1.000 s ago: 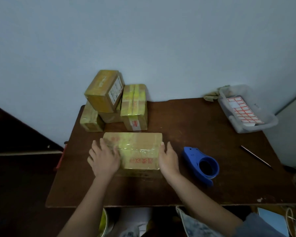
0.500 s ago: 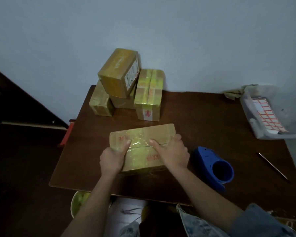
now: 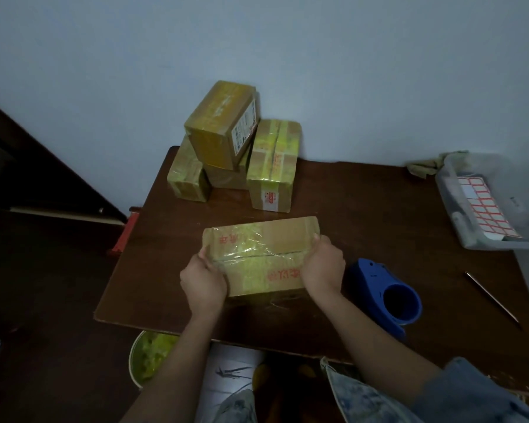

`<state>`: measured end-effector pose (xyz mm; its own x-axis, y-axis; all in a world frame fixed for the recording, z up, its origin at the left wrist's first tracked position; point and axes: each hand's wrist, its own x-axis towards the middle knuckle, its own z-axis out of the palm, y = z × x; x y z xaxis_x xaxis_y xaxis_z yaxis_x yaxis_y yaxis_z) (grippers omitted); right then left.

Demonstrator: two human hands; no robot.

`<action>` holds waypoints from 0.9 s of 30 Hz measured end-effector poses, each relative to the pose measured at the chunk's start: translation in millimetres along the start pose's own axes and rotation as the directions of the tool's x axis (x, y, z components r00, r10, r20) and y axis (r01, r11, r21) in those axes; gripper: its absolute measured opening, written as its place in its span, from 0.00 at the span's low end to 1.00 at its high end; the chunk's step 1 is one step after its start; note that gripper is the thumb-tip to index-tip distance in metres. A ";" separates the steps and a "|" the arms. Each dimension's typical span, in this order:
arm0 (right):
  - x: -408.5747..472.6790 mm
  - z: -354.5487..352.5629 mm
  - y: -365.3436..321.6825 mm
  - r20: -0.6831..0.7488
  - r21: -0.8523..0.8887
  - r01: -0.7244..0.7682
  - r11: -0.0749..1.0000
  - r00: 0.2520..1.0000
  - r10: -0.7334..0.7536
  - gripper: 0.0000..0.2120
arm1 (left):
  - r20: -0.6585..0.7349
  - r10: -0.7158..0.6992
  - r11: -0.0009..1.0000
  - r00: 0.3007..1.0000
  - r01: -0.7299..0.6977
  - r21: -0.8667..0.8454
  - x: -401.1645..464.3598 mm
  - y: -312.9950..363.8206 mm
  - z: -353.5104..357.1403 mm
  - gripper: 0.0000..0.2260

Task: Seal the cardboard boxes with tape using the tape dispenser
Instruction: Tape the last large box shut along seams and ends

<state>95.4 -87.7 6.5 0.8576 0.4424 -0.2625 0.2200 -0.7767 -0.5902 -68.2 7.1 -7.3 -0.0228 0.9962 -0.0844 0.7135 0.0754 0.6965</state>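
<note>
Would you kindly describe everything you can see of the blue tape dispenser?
The tape dispenser is glossy blue plastic with a rounded body and a large round hollow facing the near edge. It lies on the brown table, just right of the right hand without plainly touching it. Nobody holds it. No tape roll is discernible.

The left hand [image 3: 202, 280] and the right hand [image 3: 322, 265] hold the ends of a taped box [image 3: 261, 254] on the brown worktop [image 3: 364, 209]. A blue tape dispenser [image 3: 385, 293] sits just right of the box. Behind the box is a pile of boxes [image 3: 235, 148].
</note>
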 end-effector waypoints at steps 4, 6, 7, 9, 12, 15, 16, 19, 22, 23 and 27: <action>-0.5 -11.3 5.7 0.099 0.010 0.010 1.000 0.995 -0.011 0.25 | 0.053 0.046 0.998 0.998 -0.048 0.032 -7.1 7.1 -7.2 0.19; -7.9 -10.9 2.9 0.081 -0.116 0.080 0.990 0.994 -0.071 0.33 | 0.063 0.059 0.989 0.996 -0.067 0.131 -10.8 12.7 -7.3 0.25; -13.1 -9.0 -2.2 0.085 -0.139 0.102 0.985 0.992 -0.091 0.37 | 0.079 0.067 0.982 0.995 -0.080 0.171 -13.6 15.2 -5.7 0.29; -23.2 -1.1 -13.0 0.133 -0.156 0.075 0.985 0.990 -0.055 0.49 | 0.139 0.025 0.968 0.990 -0.059 0.246 -21.9 19.2 -0.2 0.40; -30.5 11.9 -17.7 0.121 -0.249 0.040 0.968 0.993 -0.010 0.63 | 0.137 -0.061 0.915 0.989 0.000 0.404 -33.0 20.6 10.4 0.49; -32.2 15.1 -15.7 0.069 -0.300 0.066 0.952 0.996 -0.048 0.67 | 0.107 -0.043 0.888 0.993 -0.011 0.459 -34.4 22.6 13.4 0.51; -31.8 15.7 -15.7 0.060 -0.309 0.069 0.949 0.997 -0.053 0.67 | 0.109 -0.042 0.887 0.993 -0.013 0.462 -33.5 22.9 13.9 0.51; -29.3 17.0 -18.4 0.054 -0.341 0.062 0.938 0.997 -0.046 0.67 | 0.100 -0.032 0.891 0.995 -0.017 0.454 -31.6 24.7 13.0 0.47; -25.7 16.4 -19.0 0.051 -0.354 0.066 0.933 0.997 -0.051 0.66 | 0.092 -0.008 0.895 0.996 -0.034 0.445 -30.0 26.1 11.8 0.40; -24.5 16.2 -18.9 0.047 -0.359 0.065 0.931 0.998 -0.052 0.66 | 0.092 -0.005 0.892 0.996 -0.037 0.450 -28.6 25.9 11.5 0.39; -19.9 16.0 -20.5 0.040 -0.368 0.047 0.928 0.999 -0.035 0.65 | 0.094 -0.011 0.890 0.996 -0.033 0.454 -21.8 23.1 10.7 0.38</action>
<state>66.4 -73.4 11.6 0.8302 0.4866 -0.2721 0.4159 -0.8656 -0.2790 -43.8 -13.3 3.0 0.0352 0.9868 -0.1584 0.9541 0.0140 0.2991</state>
